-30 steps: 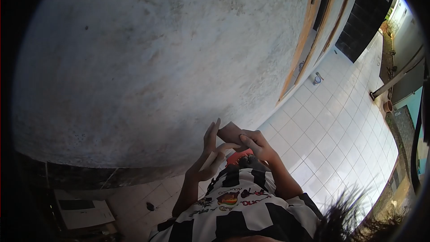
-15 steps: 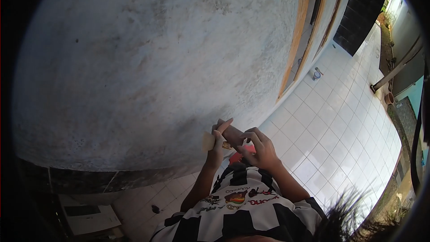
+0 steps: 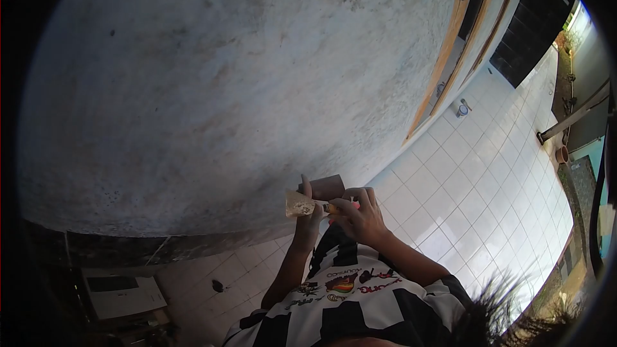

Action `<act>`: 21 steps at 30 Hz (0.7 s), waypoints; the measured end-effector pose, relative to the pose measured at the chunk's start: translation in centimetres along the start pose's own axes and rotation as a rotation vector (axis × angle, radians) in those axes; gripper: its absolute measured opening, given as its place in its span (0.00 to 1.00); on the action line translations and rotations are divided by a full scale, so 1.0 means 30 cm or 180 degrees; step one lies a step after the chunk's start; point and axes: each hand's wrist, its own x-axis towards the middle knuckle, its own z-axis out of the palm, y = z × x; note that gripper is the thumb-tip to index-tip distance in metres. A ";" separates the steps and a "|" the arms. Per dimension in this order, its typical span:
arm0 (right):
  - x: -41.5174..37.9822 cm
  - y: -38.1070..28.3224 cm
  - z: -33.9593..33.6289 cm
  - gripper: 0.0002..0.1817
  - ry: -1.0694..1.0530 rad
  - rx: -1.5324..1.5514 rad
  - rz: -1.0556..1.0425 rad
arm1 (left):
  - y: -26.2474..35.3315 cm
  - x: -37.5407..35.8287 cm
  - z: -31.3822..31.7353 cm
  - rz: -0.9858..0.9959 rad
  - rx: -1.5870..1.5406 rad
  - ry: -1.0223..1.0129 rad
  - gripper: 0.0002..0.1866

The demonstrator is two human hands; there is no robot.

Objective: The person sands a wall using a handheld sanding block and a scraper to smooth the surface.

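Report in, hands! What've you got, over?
Right hand: gripping scraper. Left hand: holding brown sheet. Nothing visible in the way.

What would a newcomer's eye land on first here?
The mottled wall fills the upper left. Low in the centre, the left hand and right hand meet around a pale-bladed scraper, a brown piece just above it. Bright white floor tiles spread rightward.
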 end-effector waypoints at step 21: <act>0.141 -0.026 0.243 0.11 -0.0474 0.4412 0.2302 | 0.268 -0.332 -0.591 0.2528 0.3792 0.4366 0.44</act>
